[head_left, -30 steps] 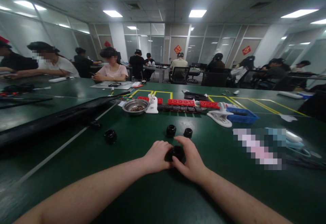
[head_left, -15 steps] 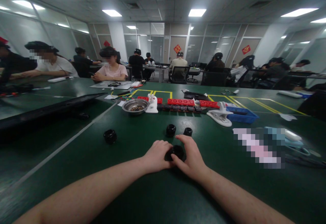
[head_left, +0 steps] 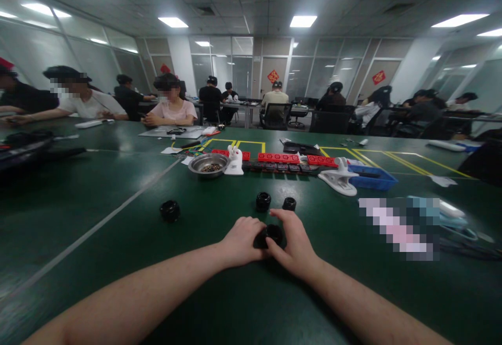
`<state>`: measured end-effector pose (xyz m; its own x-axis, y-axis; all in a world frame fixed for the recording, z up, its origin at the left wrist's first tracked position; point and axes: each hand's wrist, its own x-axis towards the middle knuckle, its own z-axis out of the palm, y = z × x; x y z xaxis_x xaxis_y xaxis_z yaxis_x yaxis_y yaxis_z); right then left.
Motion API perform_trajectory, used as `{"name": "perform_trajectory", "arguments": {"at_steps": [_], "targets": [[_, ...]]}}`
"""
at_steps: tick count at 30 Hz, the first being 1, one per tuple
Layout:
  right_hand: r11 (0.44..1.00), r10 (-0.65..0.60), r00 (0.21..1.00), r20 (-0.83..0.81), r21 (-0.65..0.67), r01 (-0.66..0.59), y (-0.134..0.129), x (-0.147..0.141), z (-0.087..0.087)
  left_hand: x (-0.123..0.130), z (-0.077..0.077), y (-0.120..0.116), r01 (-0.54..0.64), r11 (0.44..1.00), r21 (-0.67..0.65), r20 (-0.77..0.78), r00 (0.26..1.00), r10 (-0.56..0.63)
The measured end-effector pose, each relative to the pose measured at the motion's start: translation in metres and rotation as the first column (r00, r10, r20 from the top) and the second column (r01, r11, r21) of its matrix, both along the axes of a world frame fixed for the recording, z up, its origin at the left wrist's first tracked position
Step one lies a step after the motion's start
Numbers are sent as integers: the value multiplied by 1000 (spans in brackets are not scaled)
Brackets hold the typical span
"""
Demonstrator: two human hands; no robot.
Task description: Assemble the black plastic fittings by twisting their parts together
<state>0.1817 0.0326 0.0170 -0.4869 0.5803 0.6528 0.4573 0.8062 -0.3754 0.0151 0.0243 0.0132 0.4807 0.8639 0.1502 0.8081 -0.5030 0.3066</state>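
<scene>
Between my two hands is a black ring-shaped part [head_left: 273,234] on the green table [head_left: 196,292]. My left hand [head_left: 245,240] is wrapped against its left side, the fingertips partly hidden behind it. Thumb and fingers of my right hand [head_left: 294,240] curve round its right side. Just beyond stand two similar black parts, one [head_left: 263,202] straight ahead and a smaller-looking one [head_left: 289,204] by my right fingertips. Another black part [head_left: 170,210] stands alone to the left.
Farther back are a metal bowl [head_left: 207,166] of small pieces, a white clamp stand [head_left: 234,162], red blocks [head_left: 278,158], a second white clamp [head_left: 339,177] and a blue tray [head_left: 372,177]. Several people sit at tables beyond.
The long black object at the left has moved away leftward, with only part of it still showing. My hands and the part between them have hardly moved.
</scene>
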Motion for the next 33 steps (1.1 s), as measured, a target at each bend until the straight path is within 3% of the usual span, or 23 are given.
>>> {"name": "perform_trajectory", "arguments": {"at_steps": [5,11,21,24,29,33], "targets": [[998,-6,1000,-7,-57,5,2,-2,-2,0,1,-1,4,1000,-2,4,1000,-4],[978,181,983,-12,-108,-181,0,2,-3,0,1,-1,-15,1000,-20,20,1000,15],[990,10,1000,-14,-137,-12,3,-1,-6,0,3,-1,2,1000,3,-14,1000,-2],[985,24,999,-38,-170,-30,3,-1,-7,1,4,-1,4,1000,3,-8,1000,-4],[980,151,988,-32,-129,-154,1,1,-5,1,2,-1,-14,1000,-10,15,1000,14],[993,69,997,-27,-91,-71,1,1,-3,0,0,0,-7,1000,-13,9,1000,7]]}}
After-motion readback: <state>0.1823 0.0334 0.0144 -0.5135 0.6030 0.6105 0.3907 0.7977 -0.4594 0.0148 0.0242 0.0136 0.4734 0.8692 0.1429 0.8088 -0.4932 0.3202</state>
